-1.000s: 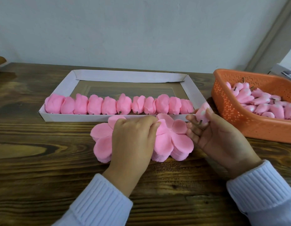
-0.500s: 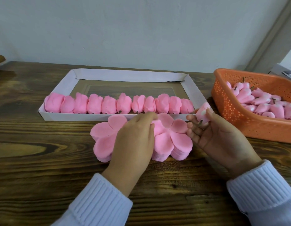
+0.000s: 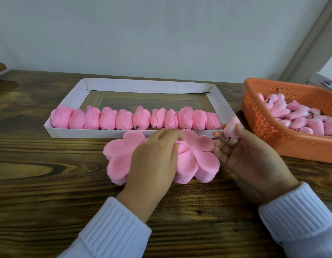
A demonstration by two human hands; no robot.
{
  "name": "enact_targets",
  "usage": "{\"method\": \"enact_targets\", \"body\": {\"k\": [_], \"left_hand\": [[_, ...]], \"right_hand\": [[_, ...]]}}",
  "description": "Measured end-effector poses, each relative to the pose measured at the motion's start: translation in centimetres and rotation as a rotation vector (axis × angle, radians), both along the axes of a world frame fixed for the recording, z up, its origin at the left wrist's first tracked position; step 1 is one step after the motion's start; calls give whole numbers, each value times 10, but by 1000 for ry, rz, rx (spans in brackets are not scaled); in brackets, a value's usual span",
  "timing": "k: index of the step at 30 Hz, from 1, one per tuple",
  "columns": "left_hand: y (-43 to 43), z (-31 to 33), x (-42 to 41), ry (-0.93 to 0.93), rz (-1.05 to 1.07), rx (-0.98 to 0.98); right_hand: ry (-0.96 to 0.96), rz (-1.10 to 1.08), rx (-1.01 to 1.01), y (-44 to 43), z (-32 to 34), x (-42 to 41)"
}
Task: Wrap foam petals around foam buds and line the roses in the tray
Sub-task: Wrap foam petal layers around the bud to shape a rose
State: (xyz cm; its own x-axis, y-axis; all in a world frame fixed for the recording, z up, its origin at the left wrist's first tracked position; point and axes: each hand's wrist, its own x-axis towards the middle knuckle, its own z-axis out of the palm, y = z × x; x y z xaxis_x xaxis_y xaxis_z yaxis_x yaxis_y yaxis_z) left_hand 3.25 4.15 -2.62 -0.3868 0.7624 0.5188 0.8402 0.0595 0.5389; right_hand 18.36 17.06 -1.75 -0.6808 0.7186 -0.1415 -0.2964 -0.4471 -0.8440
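L hand (image 3: 154, 155) palm-down, fingertips pinched; R hand (image 3: 249, 151) fingers + thumb curled.

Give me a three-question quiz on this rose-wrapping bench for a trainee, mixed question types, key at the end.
1. True or false: the row of roses lies against the far wall of the white tray.
2. The right hand holds: A) a foam bud; B) scissors; C) nothing.
3. Fill in: the left hand pinches at the top of the petal stack, while the spare buds wait in the ____ basket.
Key: 1 false, the row lies against the near wall; 2 A; 3 orange.
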Motion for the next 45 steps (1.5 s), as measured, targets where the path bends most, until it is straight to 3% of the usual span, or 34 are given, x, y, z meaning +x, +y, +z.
{"method": "enact_targets", "body": {"k": [24, 30, 45], "left_hand": [[5, -2, -2, 8, -9, 74], [8, -4, -7, 132, 10, 58], [5, -5, -10, 145, -25, 12]], "right_hand": [[-6, 34, 32, 0, -1, 0], [-9, 32, 32, 0, -1, 0], [-19, 8, -1, -1, 0, 1]]}}
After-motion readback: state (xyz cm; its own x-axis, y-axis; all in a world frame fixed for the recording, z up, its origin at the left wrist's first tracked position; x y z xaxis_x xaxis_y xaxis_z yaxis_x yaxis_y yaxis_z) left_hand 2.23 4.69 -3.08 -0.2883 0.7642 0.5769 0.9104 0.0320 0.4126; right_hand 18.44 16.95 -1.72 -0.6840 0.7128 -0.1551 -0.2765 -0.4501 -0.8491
